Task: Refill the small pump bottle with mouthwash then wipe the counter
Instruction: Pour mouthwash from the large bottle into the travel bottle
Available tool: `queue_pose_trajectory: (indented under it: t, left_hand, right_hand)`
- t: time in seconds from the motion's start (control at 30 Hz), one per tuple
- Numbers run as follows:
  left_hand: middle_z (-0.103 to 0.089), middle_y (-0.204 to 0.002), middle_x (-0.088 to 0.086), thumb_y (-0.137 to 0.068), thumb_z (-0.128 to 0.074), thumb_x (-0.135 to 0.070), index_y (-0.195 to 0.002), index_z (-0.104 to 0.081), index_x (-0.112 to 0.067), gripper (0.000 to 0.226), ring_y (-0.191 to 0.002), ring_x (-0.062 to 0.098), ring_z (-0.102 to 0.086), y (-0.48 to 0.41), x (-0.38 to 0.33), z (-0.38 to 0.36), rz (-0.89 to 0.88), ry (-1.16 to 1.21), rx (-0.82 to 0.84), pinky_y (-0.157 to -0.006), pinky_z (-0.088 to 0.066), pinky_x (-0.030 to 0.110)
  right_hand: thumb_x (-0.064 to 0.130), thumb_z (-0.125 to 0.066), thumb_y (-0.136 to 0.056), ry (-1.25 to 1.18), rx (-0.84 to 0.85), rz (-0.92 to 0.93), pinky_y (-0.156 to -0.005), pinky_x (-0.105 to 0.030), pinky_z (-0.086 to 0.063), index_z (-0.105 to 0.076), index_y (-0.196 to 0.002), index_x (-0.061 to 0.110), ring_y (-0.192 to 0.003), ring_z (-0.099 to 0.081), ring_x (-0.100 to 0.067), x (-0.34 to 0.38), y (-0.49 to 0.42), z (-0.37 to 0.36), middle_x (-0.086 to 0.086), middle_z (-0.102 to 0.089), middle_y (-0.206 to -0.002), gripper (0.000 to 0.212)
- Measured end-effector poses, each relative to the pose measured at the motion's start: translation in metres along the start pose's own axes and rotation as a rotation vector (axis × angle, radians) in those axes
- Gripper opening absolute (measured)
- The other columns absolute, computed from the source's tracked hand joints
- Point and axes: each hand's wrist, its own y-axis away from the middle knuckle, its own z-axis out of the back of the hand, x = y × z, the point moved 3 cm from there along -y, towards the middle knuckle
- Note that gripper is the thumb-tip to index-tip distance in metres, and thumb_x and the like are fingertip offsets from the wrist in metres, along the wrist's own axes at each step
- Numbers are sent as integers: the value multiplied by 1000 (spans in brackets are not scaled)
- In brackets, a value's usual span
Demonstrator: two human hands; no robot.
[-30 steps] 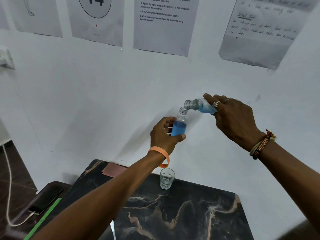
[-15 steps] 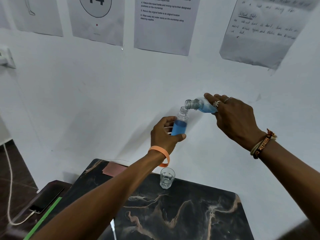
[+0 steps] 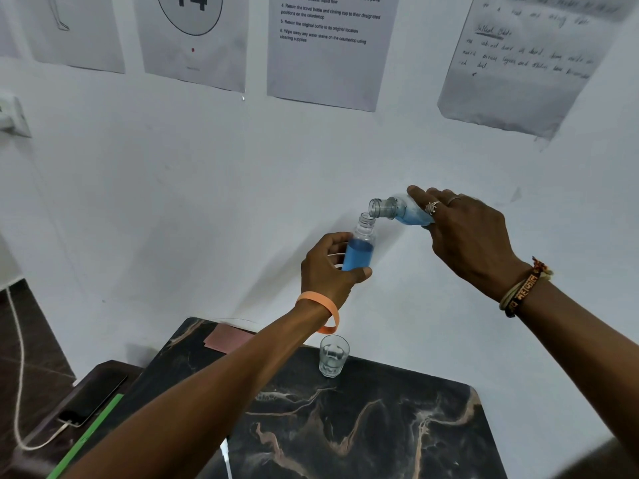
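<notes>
Mouthwash (image 3: 358, 255), blue, is seen in two uncapped clear bottles raised before a white wall. The small bottle (image 3: 366, 231) is held upright, about two-thirds full, with the left grip (image 3: 325, 271) curled round its lower half. The large bottle (image 3: 397, 210) is tilted neck-down, its mouth just above the small one's, and is clasped at the body by the right grip (image 3: 466, 236). A glass (image 3: 333, 356) is stood on the dark marbled worktop (image 3: 380, 426) below, near a pink sheet (image 3: 226, 338). A phone (image 3: 93, 395) on a cable (image 3: 17, 357) is laid to the left. On a printed sheet (image 3: 328, 63) can be read "5 Return the original bottle to its original location" and "6 Wipe away any water stains on the countertop using cleaning supplies"; another sheet (image 3: 192, 46) is marked "14". A handwritten sheet (image 3: 518, 81) is too blurred to read.
</notes>
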Motion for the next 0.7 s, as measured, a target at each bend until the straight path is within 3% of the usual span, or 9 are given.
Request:
queue_pose_trajectory:
  t: [0.7]
  left_hand:
    - [-64, -107, -7, -65, -86, -14, -115, -58, -23, 57, -93, 13, -62, 1, 1, -1, 0, 6, -1, -71, -49, 11]
  right_hand:
    - [-4, -73, -75, -2, -17, 10, -59, -35, -48, -60, -132, 13, -76, -64, -38, -1, 0, -3, -15, -70, -109, 61]
